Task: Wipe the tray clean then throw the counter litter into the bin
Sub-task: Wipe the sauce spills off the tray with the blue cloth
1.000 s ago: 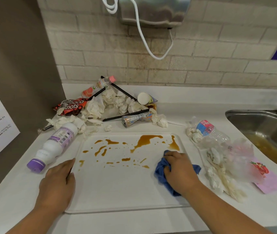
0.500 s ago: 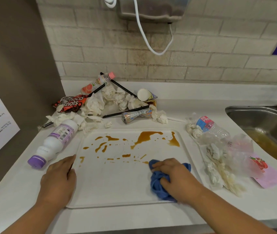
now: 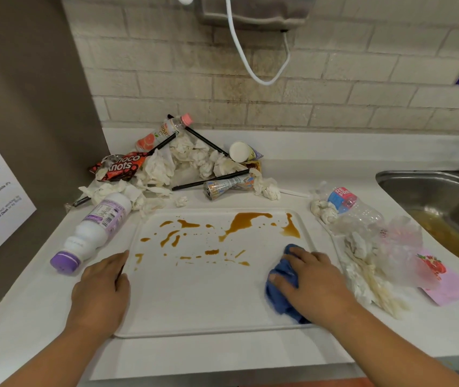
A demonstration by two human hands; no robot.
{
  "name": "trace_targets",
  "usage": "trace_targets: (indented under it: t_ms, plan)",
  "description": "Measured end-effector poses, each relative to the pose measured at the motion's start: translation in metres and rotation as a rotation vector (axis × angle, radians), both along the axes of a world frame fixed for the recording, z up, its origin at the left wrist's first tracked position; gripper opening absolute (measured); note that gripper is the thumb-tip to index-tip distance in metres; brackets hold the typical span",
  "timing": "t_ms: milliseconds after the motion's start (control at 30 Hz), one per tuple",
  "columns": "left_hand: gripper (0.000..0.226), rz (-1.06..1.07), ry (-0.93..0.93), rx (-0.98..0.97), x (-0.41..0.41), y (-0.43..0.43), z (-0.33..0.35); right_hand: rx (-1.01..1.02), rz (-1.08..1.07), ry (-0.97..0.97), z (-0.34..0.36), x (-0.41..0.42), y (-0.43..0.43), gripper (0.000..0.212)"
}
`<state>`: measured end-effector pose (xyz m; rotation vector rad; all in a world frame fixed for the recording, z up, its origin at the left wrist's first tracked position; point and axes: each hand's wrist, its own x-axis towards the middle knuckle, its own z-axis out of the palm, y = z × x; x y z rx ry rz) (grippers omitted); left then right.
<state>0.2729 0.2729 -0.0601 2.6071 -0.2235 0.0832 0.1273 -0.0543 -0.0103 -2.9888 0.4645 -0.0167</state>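
While the left hand [image 3: 100, 291] lies flat with its fingers together on the left rim of the white tray [image 3: 194, 303], pinning it to the counter [image 3: 222, 356], the right hand [image 3: 313, 283] presses down on a crumpled blue cloth [image 3: 278, 291] at the tray's right side, fingers curled over the fabric. Brown liquid stains [image 3: 247, 222] are spattered across the far half of the tray, the near half looking clean. Just left of the tray lies a white bottle [image 3: 94, 230] with a purple cap and a purple label whose print is too small to read. Behind the tray, against the brick wall, is a heap of litter: a red snack wrapper [image 3: 119, 167] reading "Choco Knots", a pink-capped drink bottle [image 3: 161, 134] with a grapefruit picture and partly legible letters, crumpled tissues [image 3: 183, 160], black straws [image 3: 208, 180] and a crushed can [image 3: 222, 187]. To the right of the tray a clear plastic bottle [image 3: 354, 205] carries a blue and red label with the letters "RE FRE", beside more tissues, a clear bag [image 3: 398, 247] and a pink card [image 3: 449, 286] with a red fruit picture. A steel sink [image 3: 432, 185] holds brownish liquid at far right.
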Motion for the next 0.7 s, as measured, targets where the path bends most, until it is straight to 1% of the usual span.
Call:
trace_targets:
  t_ms: [33,67,167,233,333,433,500,533,567,600,633,700]
  plan:
    - [0.046,-0.004,-0.002,0.001,0.000,0.000,0.000,-0.010,0.001,0.015,0.001,-0.003,0.009,0.060]
    - [0.046,-0.005,-0.005,-0.001,0.001,0.001,0.000,-0.019,0.031,0.018,0.000,-0.005,0.019,0.061]
    - [0.047,-0.012,-0.006,-0.016,0.001,0.001,-0.001,-0.036,0.078,-0.014,-0.007,-0.001,0.020,0.055]
    - [0.047,-0.026,-0.004,-0.023,0.002,0.002,-0.001,-0.025,0.021,-0.048,-0.011,0.015,0.002,0.049]
    - [0.048,-0.030,-0.010,-0.023,0.001,0.003,-0.001,-0.084,-0.146,0.007,-0.006,0.043,-0.024,0.037]
    - [0.048,-0.033,-0.027,-0.032,0.001,0.002,0.000,-0.122,-0.171,0.078,-0.004,0.067,-0.031,0.034]
    - [0.048,-0.035,-0.031,-0.036,0.001,0.002,-0.001,-0.045,-0.139,0.114,-0.001,0.074,-0.033,0.023]
    - [0.048,-0.030,-0.030,-0.035,0.001,0.002,-0.001,0.060,-0.135,0.112,0.004,0.074,-0.034,0.012]
    - [0.048,-0.025,-0.030,-0.032,0.001,0.002,-0.002,0.175,-0.135,0.102,0.009,0.073,-0.037,0.007]
    - [0.047,-0.019,-0.030,-0.029,0.001,0.002,-0.002,0.248,-0.140,0.083,0.014,0.072,-0.041,0.012]
    - [0.047,-0.015,-0.031,-0.026,0.000,0.002,-0.001,0.278,-0.151,0.061,0.015,0.072,-0.045,0.014]
    - [0.047,-0.017,-0.034,-0.025,0.000,0.001,-0.002,0.167,-0.136,0.085,0.013,0.074,-0.048,0.011]
